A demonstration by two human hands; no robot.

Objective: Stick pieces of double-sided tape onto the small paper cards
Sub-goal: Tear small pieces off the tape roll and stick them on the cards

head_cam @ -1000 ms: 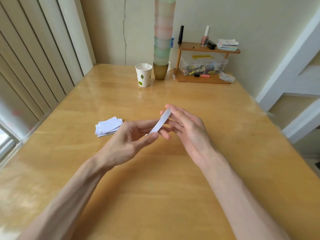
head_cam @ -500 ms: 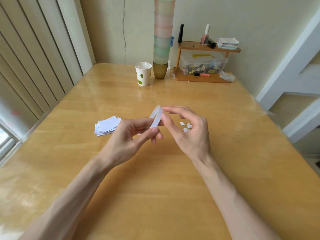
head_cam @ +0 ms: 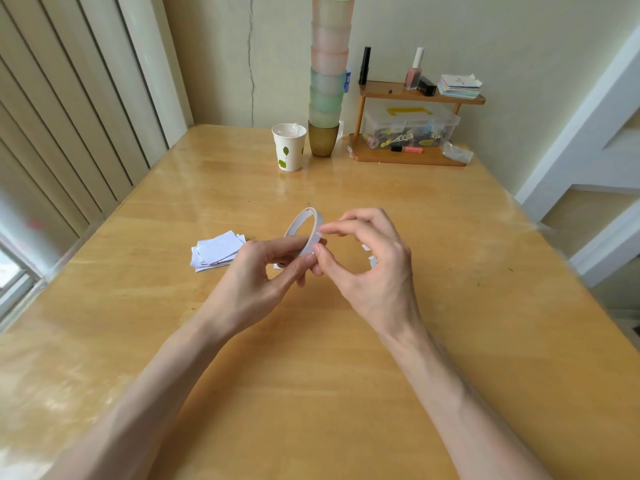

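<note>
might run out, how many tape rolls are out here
1: the tape roll gripped in the left hand, with the right hand pinching at its rim. More could be hidden in the clear box.

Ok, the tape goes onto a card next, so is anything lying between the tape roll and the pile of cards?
Nothing visible. The left hand holds the tape roll, the right hand pinches its rim, and the pile of cards lies just left of them with only bare table between.
</note>
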